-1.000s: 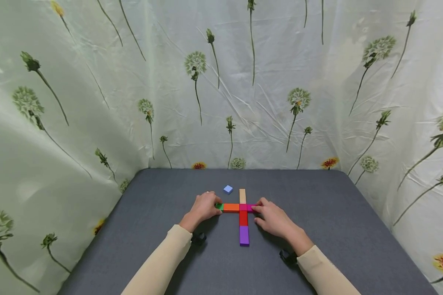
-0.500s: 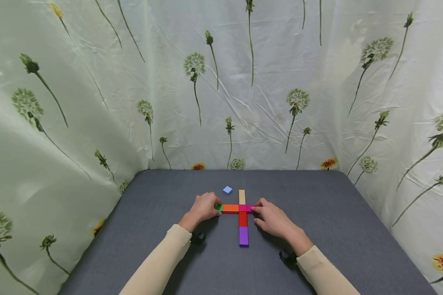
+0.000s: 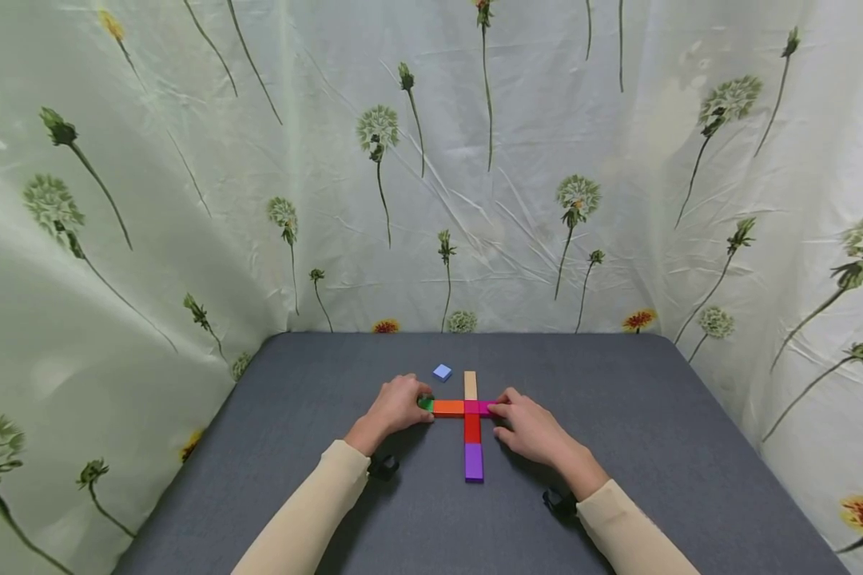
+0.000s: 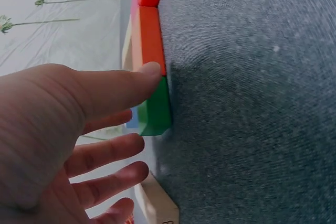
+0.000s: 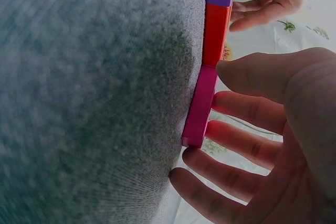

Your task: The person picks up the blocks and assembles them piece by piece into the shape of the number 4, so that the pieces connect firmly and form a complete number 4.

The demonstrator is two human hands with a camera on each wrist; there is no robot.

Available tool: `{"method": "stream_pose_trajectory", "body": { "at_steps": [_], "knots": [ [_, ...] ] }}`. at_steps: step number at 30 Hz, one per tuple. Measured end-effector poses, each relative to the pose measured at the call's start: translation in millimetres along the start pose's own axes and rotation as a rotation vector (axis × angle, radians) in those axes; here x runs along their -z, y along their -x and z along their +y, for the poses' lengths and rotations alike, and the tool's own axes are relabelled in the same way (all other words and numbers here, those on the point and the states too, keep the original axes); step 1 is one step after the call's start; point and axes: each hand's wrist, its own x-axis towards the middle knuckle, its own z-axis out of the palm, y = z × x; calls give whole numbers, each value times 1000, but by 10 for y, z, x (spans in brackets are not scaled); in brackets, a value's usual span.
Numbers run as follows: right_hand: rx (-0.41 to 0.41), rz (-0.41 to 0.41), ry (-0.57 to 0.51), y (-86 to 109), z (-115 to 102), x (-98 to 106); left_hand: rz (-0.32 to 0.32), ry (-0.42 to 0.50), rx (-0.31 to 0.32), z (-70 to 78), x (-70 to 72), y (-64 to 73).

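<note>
In the head view, flat coloured blocks form a cross on the table. My left hand (image 3: 395, 403) pinches the green block (image 4: 157, 108) at the cross's left end, thumb on the near side. Beside it lie an orange block (image 3: 449, 409), then a red block (image 3: 472, 428) with a purple block (image 3: 474, 463) below. My right hand (image 3: 535, 429) touches the magenta block (image 5: 200, 106) at the right end with a forefinger; the thumb is apart from it in the head view. A tan block (image 3: 471, 385) forms the far arm.
A light blue block (image 3: 442, 372) lies separately behind the cross. A pale wooden block (image 4: 155, 203) with a dark mark shows low in the left wrist view. Flowered cloth (image 3: 431, 176) hangs around the grey table (image 3: 590, 359).
Both hands stay almost still at the cross's two ends. The head view shifts slightly; the blocks keep their arrangement.
</note>
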Motion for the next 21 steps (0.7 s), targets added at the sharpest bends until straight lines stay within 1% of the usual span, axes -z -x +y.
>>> {"method": "stream_pose_trajectory", "body": {
  "at_steps": [5, 7, 11, 14, 17, 21],
  "knots": [
    [0, 6, -4, -1, 5, -9, 32, 21, -24, -3, 69, 17],
    [-1, 8, -8, 2, 6, -10, 42, 44, -39, -13, 101, 25],
    [-3, 7, -6, 3, 13, -11, 47, 133, -67, -46, 172, 44],
    [-1, 2, -5, 6, 17, -11, 43, 198, -99, -95, 206, 53],
    [-4, -6, -3, 8, 16, -12, 40, 232, -128, -172, 222, 58],
    [-3, -8, -7, 4, 11, -10, 31, 248, -125, -281, 274, 70]
  ]
}}
